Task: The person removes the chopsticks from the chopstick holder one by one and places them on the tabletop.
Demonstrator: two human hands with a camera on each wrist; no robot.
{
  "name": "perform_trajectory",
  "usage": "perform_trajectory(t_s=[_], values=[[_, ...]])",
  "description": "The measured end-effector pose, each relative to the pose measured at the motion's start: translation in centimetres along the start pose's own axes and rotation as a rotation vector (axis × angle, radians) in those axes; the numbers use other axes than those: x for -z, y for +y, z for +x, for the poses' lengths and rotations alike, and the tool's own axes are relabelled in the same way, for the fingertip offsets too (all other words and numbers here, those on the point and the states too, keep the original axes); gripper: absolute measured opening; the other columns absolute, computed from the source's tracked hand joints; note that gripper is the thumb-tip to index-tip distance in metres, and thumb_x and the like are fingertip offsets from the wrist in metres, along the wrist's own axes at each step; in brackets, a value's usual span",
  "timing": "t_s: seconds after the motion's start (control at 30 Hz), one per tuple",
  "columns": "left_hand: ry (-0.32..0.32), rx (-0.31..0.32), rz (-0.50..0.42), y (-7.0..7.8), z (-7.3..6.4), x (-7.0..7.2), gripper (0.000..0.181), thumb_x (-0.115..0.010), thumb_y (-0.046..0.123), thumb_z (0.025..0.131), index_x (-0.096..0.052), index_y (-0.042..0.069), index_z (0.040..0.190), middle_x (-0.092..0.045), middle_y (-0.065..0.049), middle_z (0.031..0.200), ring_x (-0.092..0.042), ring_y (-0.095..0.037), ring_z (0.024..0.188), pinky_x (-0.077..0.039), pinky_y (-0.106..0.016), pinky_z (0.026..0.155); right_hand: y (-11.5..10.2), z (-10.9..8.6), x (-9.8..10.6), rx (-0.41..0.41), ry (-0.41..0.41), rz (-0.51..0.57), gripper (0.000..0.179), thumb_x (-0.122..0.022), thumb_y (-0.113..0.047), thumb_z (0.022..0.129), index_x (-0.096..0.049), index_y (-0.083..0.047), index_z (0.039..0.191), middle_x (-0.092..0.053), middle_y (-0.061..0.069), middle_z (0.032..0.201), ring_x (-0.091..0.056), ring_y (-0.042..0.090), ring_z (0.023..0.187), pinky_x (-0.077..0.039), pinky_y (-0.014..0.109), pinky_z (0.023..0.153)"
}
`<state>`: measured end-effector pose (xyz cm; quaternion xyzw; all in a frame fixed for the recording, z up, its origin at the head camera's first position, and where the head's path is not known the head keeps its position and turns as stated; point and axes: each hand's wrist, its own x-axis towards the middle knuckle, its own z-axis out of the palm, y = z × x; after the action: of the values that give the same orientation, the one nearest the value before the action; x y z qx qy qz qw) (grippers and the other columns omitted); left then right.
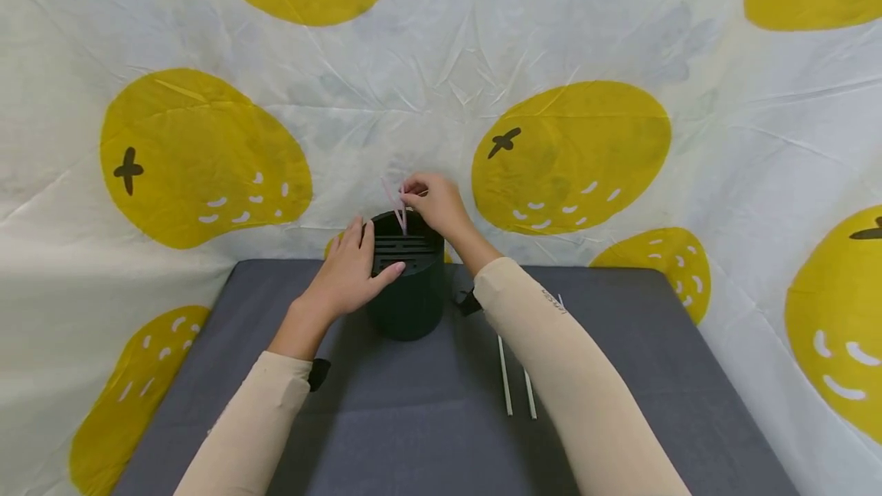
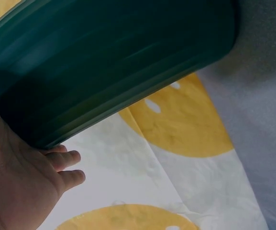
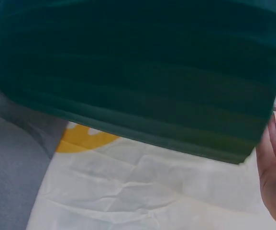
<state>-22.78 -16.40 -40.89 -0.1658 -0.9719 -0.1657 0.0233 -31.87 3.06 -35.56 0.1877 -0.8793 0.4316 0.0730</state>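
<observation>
Since both pink sticks lean together in the back gap of the dark green container [image 1: 408, 308], snagging is my main worry. The right hand [image 1: 441, 205], above the container's back right rim, pinches the upright stick [image 1: 404, 219] between thumb and fingertip, other fingers curled; the slanted stick [image 1: 393, 205] leans left beside it and, as far as I can tell, isn't gripped. If the pinched one gets pulled or twisted, the two could cross and drag each other. Grip is fingertip-only and high up, so a slip would probably drop that stick against the container's wall. Left hand [image 1: 347, 266] lies over the container's left rim, fingers nearly straight, thumb across the slotted top [image 1: 400, 245], nothing clasped. Uneven push there could tip or slide the container on the grey cloth [image 1: 413, 442], or shift the slotted top if it's loose; can't tell. Right sleeve [image 1: 558, 358] covers part of the pale sticks [image 1: 505, 377] right of the container; a low forearm sweep could roll them.
</observation>
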Motion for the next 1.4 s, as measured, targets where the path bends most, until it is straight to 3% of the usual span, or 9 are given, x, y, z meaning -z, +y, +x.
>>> perform_trajectory(t_s=[0.33, 0.67, 0.93, 1.17, 1.4], values=[[-0.005, 0.014, 0.003, -0.1, 0.0, 0.0, 0.112, -0.029, 0.084, 0.095, -0.004, 0.001, 0.166, 0.004, -0.023, 0.173, -0.005, -0.041, 0.160, -0.009, -0.064, 0.126, -0.1, -0.1, 2.8, 0.022, 0.084, 0.334, 0.019, -0.070, -0.005, 0.098, -0.072, 0.008, 0.112, -0.071, 0.018, 0.104, -0.075, 0.031, 0.094, -0.063, 0.033, 0.083], [-0.017, 0.005, -0.008, 0.3, 0.2, 0.4, 0.110, -0.032, 0.082, 0.096, -0.003, 0.002, 0.166, 0.009, -0.019, 0.173, -0.001, -0.038, 0.161, -0.004, -0.061, 0.128, -1.3, -1.1, 8.5, 0.146, 0.260, 0.542, 0.020, -0.069, 0.002, 0.096, -0.066, 0.015, 0.112, -0.068, 0.013, 0.097, -0.074, 0.023, 0.087, -0.063, 0.031, 0.080], [-0.019, -0.003, -0.018, 0.4, 0.0, 0.4, 0.107, -0.033, 0.079, 0.098, -0.003, 0.002, 0.166, 0.008, -0.020, 0.173, 0.000, -0.038, 0.161, -0.004, -0.060, 0.128, -0.8, -2.9, 12.9, 0.174, 0.359, 0.717, 0.014, -0.067, 0.007, 0.096, -0.065, 0.013, 0.108, -0.066, 0.013, 0.095, -0.073, 0.021, 0.084, -0.063, 0.029, 0.078], [-0.013, -0.007, -0.023, 0.3, 0.0, 0.2, 0.109, -0.032, 0.081, 0.097, -0.002, 0.002, 0.166, 0.010, -0.019, 0.173, 0.001, -0.037, 0.161, -0.003, -0.061, 0.128, 1.6, -5.7, 16.5, 0.157, 0.398, 0.685, 0.009, -0.068, 0.003, 0.096, -0.069, 0.002, 0.105, -0.064, 0.013, 0.098, -0.074, 0.024, 0.087, -0.063, 0.030, 0.079], [-0.011, -0.013, -0.019, 0.2, 0.0, 0.0, 0.109, -0.031, 0.082, 0.097, -0.002, 0.002, 0.166, 0.010, -0.018, 0.173, 0.002, -0.036, 0.162, -0.004, -0.062, 0.128, 4.7, -8.6, 18.7, 0.108, 0.428, 0.648, 0.010, -0.071, 0.000, 0.095, -0.070, 0.002, 0.105, -0.064, 0.016, 0.108, -0.074, 0.022, 0.090, -0.062, 0.029, 0.079]])
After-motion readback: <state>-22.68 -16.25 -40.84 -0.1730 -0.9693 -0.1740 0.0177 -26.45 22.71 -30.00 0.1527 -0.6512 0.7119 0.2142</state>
